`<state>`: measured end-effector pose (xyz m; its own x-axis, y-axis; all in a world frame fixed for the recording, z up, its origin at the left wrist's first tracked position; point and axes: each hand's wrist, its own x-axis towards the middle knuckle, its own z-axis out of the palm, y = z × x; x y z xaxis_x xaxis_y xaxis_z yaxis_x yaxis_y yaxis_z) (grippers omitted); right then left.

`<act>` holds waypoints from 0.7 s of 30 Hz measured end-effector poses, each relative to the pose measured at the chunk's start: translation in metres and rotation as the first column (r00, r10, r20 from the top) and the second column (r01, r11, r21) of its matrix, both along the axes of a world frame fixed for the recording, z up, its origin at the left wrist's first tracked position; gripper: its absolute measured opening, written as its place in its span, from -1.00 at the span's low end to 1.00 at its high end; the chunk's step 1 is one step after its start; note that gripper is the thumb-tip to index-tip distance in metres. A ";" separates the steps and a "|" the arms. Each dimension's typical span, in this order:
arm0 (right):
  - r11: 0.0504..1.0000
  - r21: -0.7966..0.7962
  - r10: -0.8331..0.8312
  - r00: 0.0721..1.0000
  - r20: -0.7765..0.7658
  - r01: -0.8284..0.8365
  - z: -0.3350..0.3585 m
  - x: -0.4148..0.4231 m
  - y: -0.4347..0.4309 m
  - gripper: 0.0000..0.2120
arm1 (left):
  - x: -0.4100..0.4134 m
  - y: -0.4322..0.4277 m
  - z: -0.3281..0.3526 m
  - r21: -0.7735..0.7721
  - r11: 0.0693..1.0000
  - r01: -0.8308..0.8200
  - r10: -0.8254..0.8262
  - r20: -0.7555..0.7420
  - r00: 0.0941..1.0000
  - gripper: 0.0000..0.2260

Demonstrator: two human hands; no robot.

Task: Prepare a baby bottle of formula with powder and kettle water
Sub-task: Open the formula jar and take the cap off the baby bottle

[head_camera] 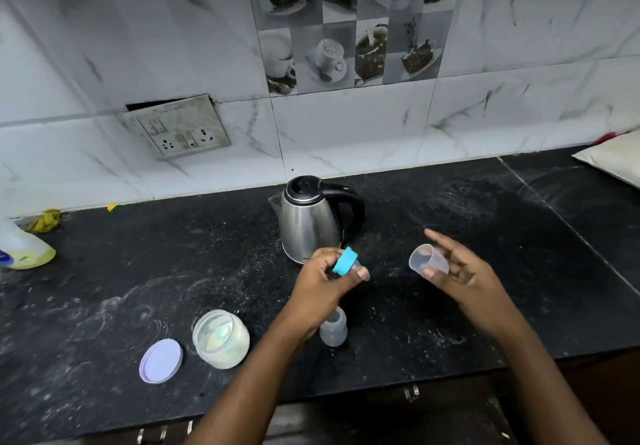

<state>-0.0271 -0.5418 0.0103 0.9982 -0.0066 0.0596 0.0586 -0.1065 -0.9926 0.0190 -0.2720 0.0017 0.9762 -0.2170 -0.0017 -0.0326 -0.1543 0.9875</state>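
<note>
My left hand (329, 276) grips a blue screw ring with a clear teat (347, 262), held tilted above the counter. Apart from it, my right hand (460, 271) holds a clear plastic bottle cap (426, 259), its opening turned left. The small clear baby bottle (333, 330) stands open on the black counter, partly hidden under my left wrist. An open jar of white powder (221, 339) stands to its left, with its pale lilac lid (161, 361) lying flat beside it. A steel kettle with a black handle and lid (311, 219) stands behind my hands.
The black stone counter (485, 223) meets a marble-tiled wall with a socket plate (180, 128). A bottle of yellow liquid (24, 247) and a yellow cloth (46, 219) sit at the far left. A white bag (613, 157) lies at the far right. The counter's front edge (381, 396) is near me.
</note>
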 end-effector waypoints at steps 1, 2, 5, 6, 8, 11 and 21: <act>1.000 0.008 -0.026 1.000 0.004 0.026 -0.006 0.001 0.002 -0.53 | 0.001 -0.004 -0.003 0.039 0.999 0.001 -0.001 0.008 1.000 -0.86; 0.998 0.009 -0.057 0.998 0.010 0.057 -0.012 0.004 0.005 -0.57 | 0.000 -0.008 -0.005 0.068 0.998 0.009 -0.009 0.005 1.000 -0.83; 0.979 -0.077 -0.188 0.982 0.034 0.190 -0.040 0.011 0.007 -0.71 | -0.007 -0.026 -0.016 0.185 0.982 0.036 -0.037 0.002 0.999 -0.82; 0.965 -0.120 -0.229 0.973 0.030 0.231 -0.050 0.013 0.007 -0.72 | -0.011 -0.032 -0.021 0.231 0.972 0.036 -0.040 0.013 0.999 -0.83; 0.945 -0.191 -0.269 0.963 0.009 0.266 -0.066 0.018 0.007 -0.68 | -0.023 -0.044 -0.028 0.271 0.961 0.050 -0.056 0.015 0.998 -0.73; 0.934 -0.301 -0.216 0.976 -0.037 0.195 -0.092 0.030 0.007 -0.60 | -0.036 -0.059 -0.047 0.257 0.966 0.033 -0.037 0.011 0.999 -0.60; 0.797 -0.603 -0.118 0.988 -0.098 0.035 -0.137 0.045 0.005 -0.32 | -0.048 -0.069 -0.096 0.258 0.966 -0.017 0.034 -0.060 0.998 -0.38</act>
<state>0.0180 -0.5364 -0.1266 0.9951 -0.0876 -0.0463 -0.0936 -0.6801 -0.7271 -0.0294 -0.3411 -0.0943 0.9774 -0.1764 -0.1162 0.0358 -0.4036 0.9142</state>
